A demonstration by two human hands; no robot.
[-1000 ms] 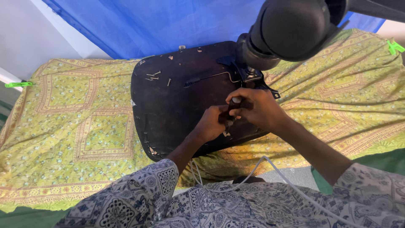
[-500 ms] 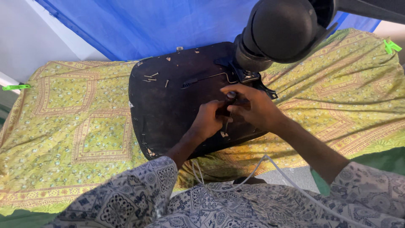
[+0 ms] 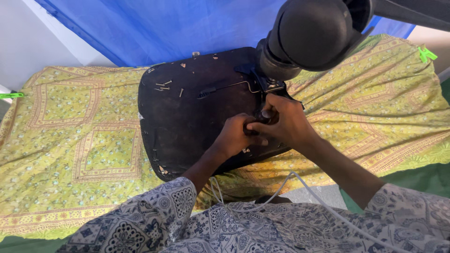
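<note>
1. On the yellow patterned cloth lies an upturned black chair seat, underside up, near the middle of the head view.
2. Left hand rests on the seat's right part, fingers curled shut around a small dark piece; what that piece is cannot be told.
3. Right hand sits just beside it, touching the left hand, fingers bent and pinched onto the same dark spot, thumb pointing left.
4. Both hands meet just below the black metal bracket at the seat's upper right.
5. Thin bent metal lever runs leftward from the bracket across the seat, ending in a dark grip.
6. Big black rounded part rises from the bracket toward the camera, hiding the seat's top right corner.
7. Several loose screws lie on the seat's upper left, well apart from the hands.
8. White cable loops over the person's patterned sleeves at the frame's bottom.
9. Blue tarp hangs behind the seat.
10. Green clip sits at the cloth's far right edge, another green clip at far left.
</note>
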